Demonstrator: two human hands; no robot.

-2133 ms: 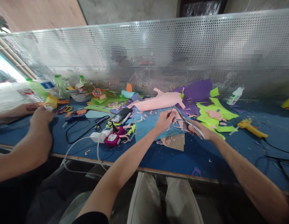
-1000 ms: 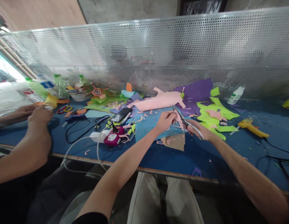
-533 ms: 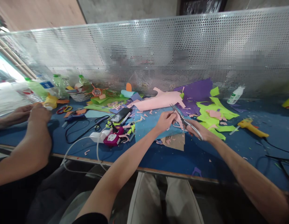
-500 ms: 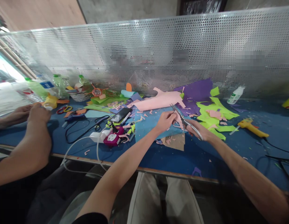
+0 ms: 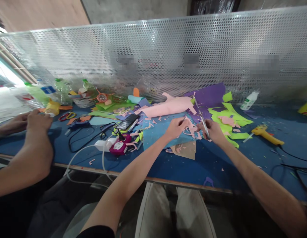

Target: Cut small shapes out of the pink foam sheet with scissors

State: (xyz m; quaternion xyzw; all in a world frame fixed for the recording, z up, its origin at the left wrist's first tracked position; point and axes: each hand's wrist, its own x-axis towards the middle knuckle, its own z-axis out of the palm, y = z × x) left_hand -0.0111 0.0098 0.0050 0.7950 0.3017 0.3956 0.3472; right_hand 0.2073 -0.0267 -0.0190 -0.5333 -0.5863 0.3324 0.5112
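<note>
My left hand (image 5: 176,127) pinches a small pink cut-out piece (image 5: 190,126) above the blue sheet (image 5: 155,134). Just right of it, my right hand (image 5: 211,131) is closed around a pair of scissors (image 5: 204,124), whose blades point up and away from me. The fingertips of my right hand are close to the pink piece; I cannot tell whether they touch it. Behind both hands lies a large pink sheet (image 5: 168,107), partly curled. Small pink scraps and a brown piece of card (image 5: 185,151) lie under and in front of my hands.
Purple sheet (image 5: 210,96) and lime-green scraps (image 5: 232,117) spread to the right, near a white bottle (image 5: 249,100) and yellow glue gun (image 5: 267,135). On the left are a magenta power adapter (image 5: 120,145), black phone-like object (image 5: 128,121), cables and another person's hands (image 5: 39,120). A perforated metal panel (image 5: 163,43) stands behind.
The scissors have moved away from the pink piece, and their blades have swung from up-left to more upright. My left hand has stayed nearly in place, holding the piece.
</note>
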